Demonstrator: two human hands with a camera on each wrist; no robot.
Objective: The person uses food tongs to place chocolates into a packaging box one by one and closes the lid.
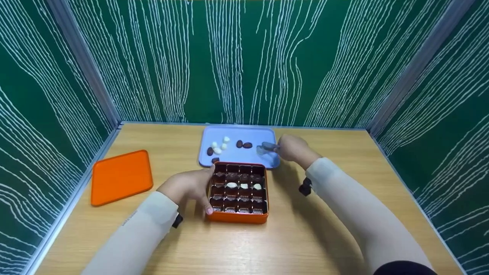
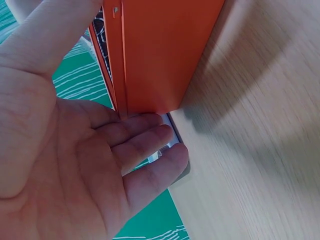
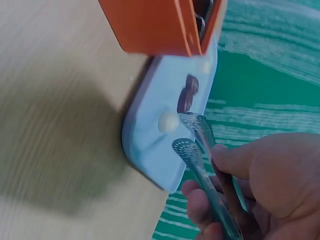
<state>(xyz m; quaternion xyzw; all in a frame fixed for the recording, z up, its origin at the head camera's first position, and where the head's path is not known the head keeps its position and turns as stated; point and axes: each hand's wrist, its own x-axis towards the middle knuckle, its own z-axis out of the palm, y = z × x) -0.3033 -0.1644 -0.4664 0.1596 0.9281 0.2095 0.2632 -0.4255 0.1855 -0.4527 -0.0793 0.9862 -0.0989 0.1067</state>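
Observation:
In the head view my left hand [image 1: 193,185] holds the left side of an orange box [image 1: 238,217], thumb by its near corner and fingers by its far corner. The box has a dark divided insert; brown pieces lie in a far row and three white pieces in the row nearer me. My right hand [image 1: 294,148] grips metal tongs [image 1: 269,146] above a light blue tray [image 1: 233,160]. The right wrist view shows the tongs' perforated heads apart, close to a white rounded candy [image 3: 168,121]. Two brown oval candies [image 3: 188,93] lie beyond.
Several white candies [image 1: 217,150] and a brown one [image 1: 210,151] sit on the tray's left part. The box stands against the tray's near edge. A flat orange lid [image 1: 122,177] lies to the left on the wooden table [image 1: 244,252]. Green white-streaked panels [image 1: 237,61] enclose the table.

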